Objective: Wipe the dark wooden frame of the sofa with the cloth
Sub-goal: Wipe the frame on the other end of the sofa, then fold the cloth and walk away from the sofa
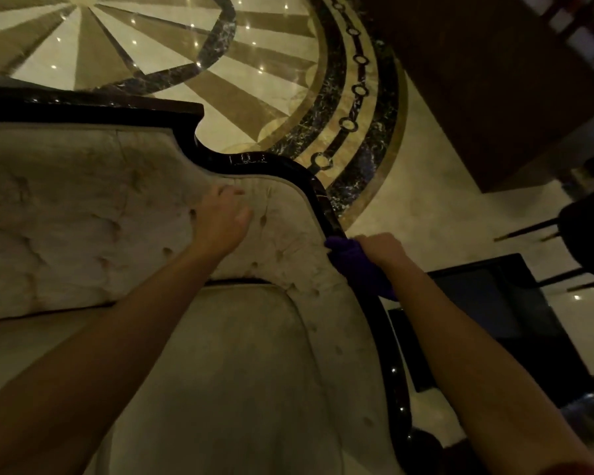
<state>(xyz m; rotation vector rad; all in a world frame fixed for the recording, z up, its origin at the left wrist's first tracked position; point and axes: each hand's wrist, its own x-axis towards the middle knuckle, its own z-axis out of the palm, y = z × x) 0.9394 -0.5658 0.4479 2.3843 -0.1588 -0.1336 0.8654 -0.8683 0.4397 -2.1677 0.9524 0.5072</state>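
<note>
A beige tufted sofa (83,214) fills the left and centre, edged by a glossy dark wooden frame (275,166) that curves from the top of the backrest down along the right arm. My right hand (383,250) grips a purple cloth (354,262) and presses it onto the frame on the sofa's right side. Part of the cloth hangs below my wrist. My left hand (223,217) rests flat on the padded backrest, fingers spread, holding nothing.
Beyond the sofa lies a polished marble floor (271,73) with a dark ringed pattern. A black low table (487,313) stands right beside the sofa arm. A large brown wooden piece (494,80) and a dark chair (583,234) occupy the upper right.
</note>
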